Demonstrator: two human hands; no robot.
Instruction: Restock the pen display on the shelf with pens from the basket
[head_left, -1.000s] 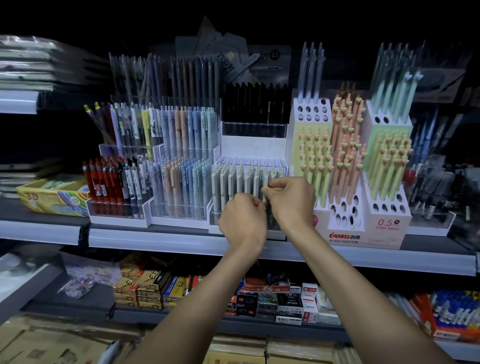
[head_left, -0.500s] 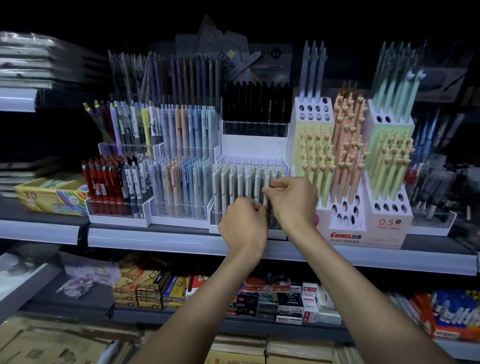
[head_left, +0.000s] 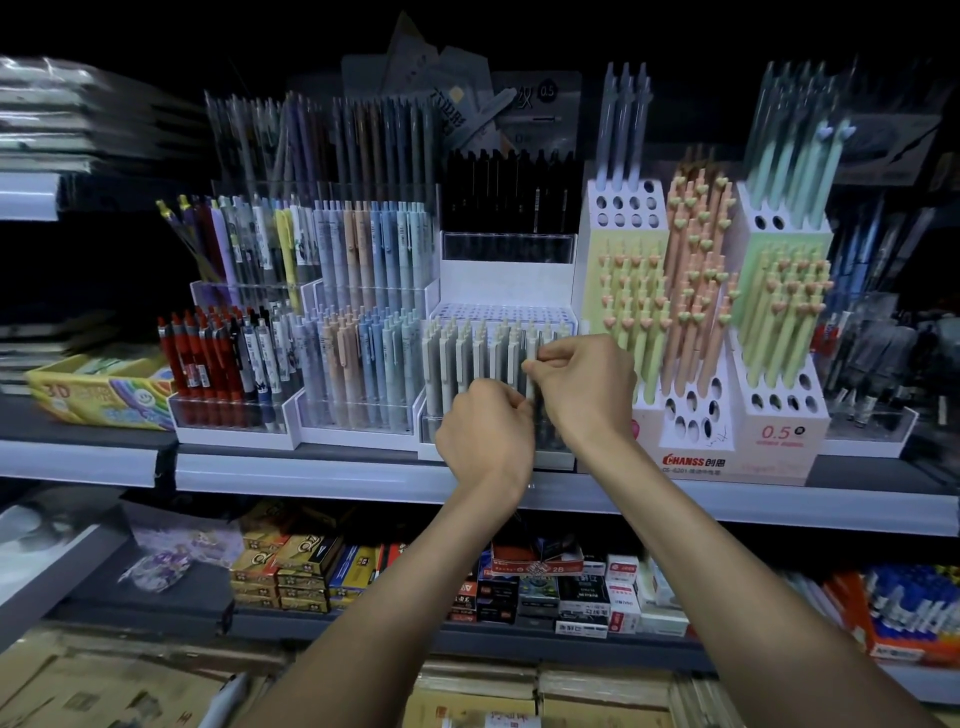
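Right hand (head_left: 582, 389) fingers (head_left: 553, 355) pinch upright pen (head_left: 531, 384) over pen display (head_left: 498, 313) front row; nearer left hand (head_left: 485, 431) curled just below, contents indiscernible.

Left of you: a yellow box (head_left: 98, 395) marked 3D, lying flat.
Upper left: you see wrapped stacks (head_left: 78, 119), blurred.
Below you: small boxes (head_left: 582, 597) in rows, gold packs (head_left: 280, 571) stacked beside them.
Bottom: cardboard cartons (head_left: 104, 686).
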